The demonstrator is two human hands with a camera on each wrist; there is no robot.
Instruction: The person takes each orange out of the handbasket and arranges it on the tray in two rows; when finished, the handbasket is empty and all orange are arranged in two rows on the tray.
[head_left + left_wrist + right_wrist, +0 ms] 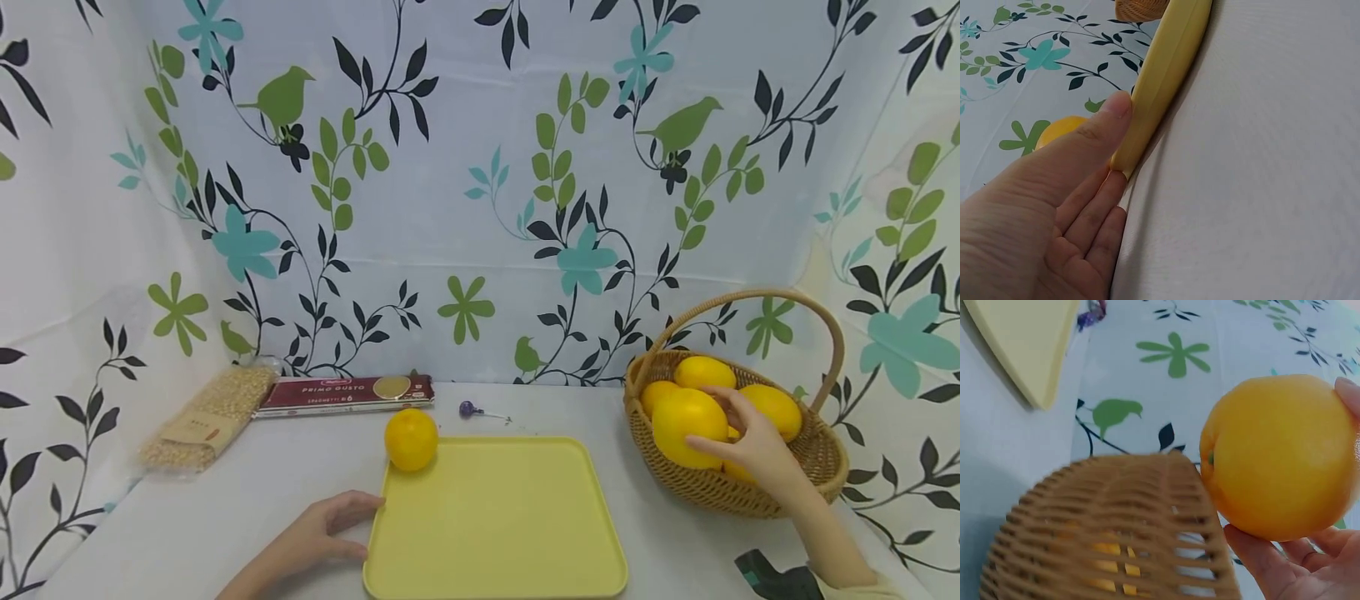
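Observation:
In the head view my right hand [750,442] grips a large orange [686,427] over the wicker basket [697,492], which contains several more oranges [772,410]. The right wrist view shows the held orange [1282,456] close up, its green stem spot facing left, with thumb and fingers around it beside the basket's woven side [1116,519]. My left hand [322,529] touches the left edge of a yellow tray [495,517], fingers fairly straight; the left wrist view has the thumb against the tray's side [1163,75]. One orange [411,439] sits at the tray's back left corner.
A bag of dried kernels [213,417] and a dark red spaghetti packet [345,394] lie at the back left. Behind the tray is a small purple-headed lollipop [468,409]. The basket's tall handle [832,333] arches above it. A patterned cloth [465,208] hangs behind the white table.

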